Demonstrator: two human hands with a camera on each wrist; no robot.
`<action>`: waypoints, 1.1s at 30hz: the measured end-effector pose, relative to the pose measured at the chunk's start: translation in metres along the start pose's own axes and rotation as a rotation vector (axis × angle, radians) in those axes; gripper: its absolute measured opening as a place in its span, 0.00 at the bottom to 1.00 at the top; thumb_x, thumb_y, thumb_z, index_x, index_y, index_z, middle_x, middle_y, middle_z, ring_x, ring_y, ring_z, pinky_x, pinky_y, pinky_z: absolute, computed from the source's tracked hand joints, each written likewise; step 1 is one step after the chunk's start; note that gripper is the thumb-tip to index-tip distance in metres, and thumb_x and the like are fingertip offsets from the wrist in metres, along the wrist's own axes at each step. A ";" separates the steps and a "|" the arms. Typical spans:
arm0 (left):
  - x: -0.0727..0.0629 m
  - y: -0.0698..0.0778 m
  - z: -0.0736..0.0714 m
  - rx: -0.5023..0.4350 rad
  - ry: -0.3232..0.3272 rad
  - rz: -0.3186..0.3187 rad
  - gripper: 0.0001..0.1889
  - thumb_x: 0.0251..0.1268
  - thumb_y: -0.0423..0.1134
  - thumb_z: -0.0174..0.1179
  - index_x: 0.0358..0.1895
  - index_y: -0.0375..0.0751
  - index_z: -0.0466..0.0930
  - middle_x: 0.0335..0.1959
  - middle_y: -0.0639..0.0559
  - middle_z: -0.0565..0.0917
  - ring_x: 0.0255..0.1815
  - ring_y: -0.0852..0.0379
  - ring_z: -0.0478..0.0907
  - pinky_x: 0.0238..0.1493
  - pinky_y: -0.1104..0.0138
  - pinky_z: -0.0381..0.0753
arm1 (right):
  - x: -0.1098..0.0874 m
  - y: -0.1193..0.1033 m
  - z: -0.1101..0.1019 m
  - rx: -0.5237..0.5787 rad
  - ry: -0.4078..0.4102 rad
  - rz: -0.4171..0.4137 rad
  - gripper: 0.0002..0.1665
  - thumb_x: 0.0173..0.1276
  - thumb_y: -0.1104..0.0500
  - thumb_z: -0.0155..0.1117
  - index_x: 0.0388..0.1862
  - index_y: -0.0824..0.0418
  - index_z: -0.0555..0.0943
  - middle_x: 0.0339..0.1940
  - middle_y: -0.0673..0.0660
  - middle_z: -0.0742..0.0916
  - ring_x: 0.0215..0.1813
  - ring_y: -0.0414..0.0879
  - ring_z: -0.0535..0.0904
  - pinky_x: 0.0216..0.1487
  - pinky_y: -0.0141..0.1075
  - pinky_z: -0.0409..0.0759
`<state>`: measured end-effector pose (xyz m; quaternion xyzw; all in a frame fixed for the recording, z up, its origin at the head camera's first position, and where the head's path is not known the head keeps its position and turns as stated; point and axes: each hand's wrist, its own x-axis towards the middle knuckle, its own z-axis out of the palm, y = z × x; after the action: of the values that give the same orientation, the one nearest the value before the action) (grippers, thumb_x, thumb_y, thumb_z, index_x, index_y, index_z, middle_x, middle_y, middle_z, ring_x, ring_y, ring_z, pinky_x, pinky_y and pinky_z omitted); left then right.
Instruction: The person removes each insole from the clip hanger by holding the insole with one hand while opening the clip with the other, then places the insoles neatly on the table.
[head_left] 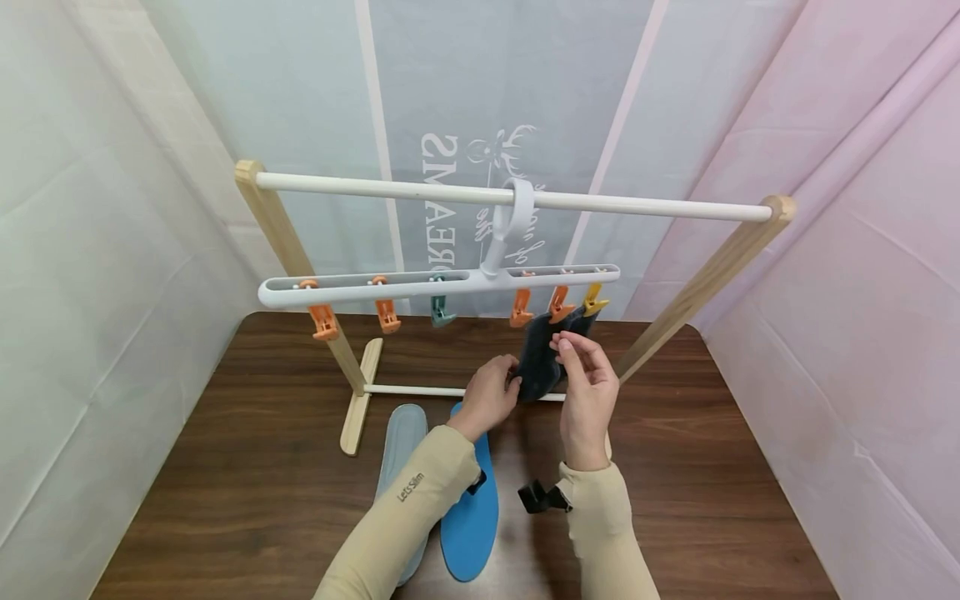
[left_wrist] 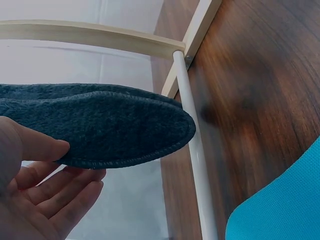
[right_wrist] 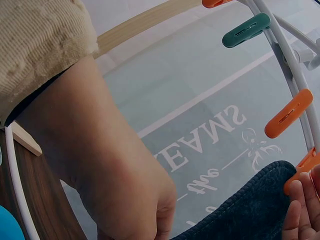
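A dark, fuzzy insole (left_wrist: pixel 125 130) hangs from an orange clip (head_left: pixel 559 305), with a second dark insole (left_wrist: pixel 60 91) close behind it under a yellow clip (head_left: pixel 595 300). My left hand (head_left: pixel 489 393) pinches the front insole's edge, thumb on its near face and fingers behind. Just below the orange clip, my right hand (head_left: pixel 587 392) is beside the insole's upper part, its fingers loosely bent and nothing visible between them. In the right wrist view, the right fingertips (right_wrist: pixel 296 205) overlap the insole's edge near the clip.
A white clip hanger (head_left: pixel 375 292) is hooked over the white bar of a wooden rack (head_left: pixel 671 292). Several other clips hang from it, orange and one green (head_left: pixel 441 312). A blue insole (head_left: pixel 471 542) and a grey insole (head_left: pixel 405 433) lie on the brown table below.
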<state>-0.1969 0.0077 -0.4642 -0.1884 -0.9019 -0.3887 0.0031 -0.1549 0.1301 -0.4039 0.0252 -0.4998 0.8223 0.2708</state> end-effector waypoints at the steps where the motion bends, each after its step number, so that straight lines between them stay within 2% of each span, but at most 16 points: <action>1: 0.000 0.000 0.000 -0.002 -0.001 -0.002 0.10 0.70 0.32 0.54 0.51 0.37 0.76 0.43 0.44 0.80 0.40 0.51 0.78 0.36 0.67 0.76 | 0.000 0.000 0.000 -0.001 0.001 -0.001 0.08 0.68 0.66 0.62 0.43 0.69 0.82 0.38 0.54 0.87 0.43 0.45 0.82 0.47 0.35 0.77; 7: -0.003 -0.001 -0.003 -0.022 -0.029 -0.023 0.11 0.72 0.33 0.52 0.53 0.38 0.75 0.44 0.43 0.80 0.41 0.51 0.79 0.36 0.67 0.76 | 0.000 -0.001 0.001 -0.002 0.004 -0.016 0.09 0.67 0.66 0.62 0.43 0.70 0.82 0.38 0.54 0.87 0.43 0.46 0.82 0.47 0.38 0.76; 14: -0.008 -0.004 -0.005 -0.047 -0.049 -0.025 0.12 0.73 0.33 0.51 0.55 0.37 0.74 0.40 0.43 0.81 0.34 0.52 0.78 0.31 0.66 0.75 | 0.002 -0.004 0.003 0.020 0.010 -0.042 0.09 0.67 0.67 0.61 0.43 0.71 0.82 0.38 0.55 0.87 0.43 0.45 0.83 0.45 0.35 0.77; 18: -0.013 -0.005 -0.005 -0.040 -0.030 -0.010 0.12 0.73 0.33 0.51 0.55 0.37 0.74 0.40 0.42 0.82 0.34 0.52 0.78 0.30 0.66 0.74 | 0.002 -0.006 0.004 0.009 0.012 -0.053 0.12 0.67 0.68 0.62 0.47 0.73 0.80 0.41 0.55 0.87 0.47 0.46 0.82 0.48 0.33 0.77; 24: -0.021 -0.007 -0.004 -0.049 -0.028 0.020 0.13 0.73 0.33 0.50 0.57 0.37 0.74 0.43 0.42 0.82 0.36 0.51 0.79 0.31 0.68 0.75 | 0.001 -0.009 0.005 -0.047 -0.009 -0.057 0.18 0.68 0.66 0.61 0.55 0.72 0.77 0.51 0.55 0.84 0.58 0.49 0.78 0.60 0.34 0.74; 29: -0.025 -0.008 -0.003 -0.041 -0.025 0.076 0.13 0.73 0.31 0.50 0.57 0.35 0.74 0.43 0.40 0.82 0.36 0.50 0.80 0.32 0.68 0.76 | 0.002 -0.011 0.005 -0.109 -0.041 -0.070 0.21 0.69 0.65 0.60 0.60 0.70 0.75 0.56 0.55 0.82 0.61 0.48 0.75 0.62 0.34 0.73; 33: -0.028 -0.009 -0.002 -0.026 -0.016 0.093 0.13 0.72 0.31 0.50 0.56 0.36 0.75 0.44 0.41 0.82 0.37 0.50 0.81 0.34 0.67 0.77 | 0.003 -0.013 0.006 -0.147 -0.075 -0.075 0.23 0.70 0.63 0.60 0.62 0.68 0.74 0.59 0.57 0.80 0.62 0.49 0.74 0.63 0.34 0.72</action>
<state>-0.1742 -0.0085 -0.4732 -0.2332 -0.8870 -0.3984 0.0116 -0.1531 0.1308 -0.3897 0.0545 -0.5674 0.7711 0.2837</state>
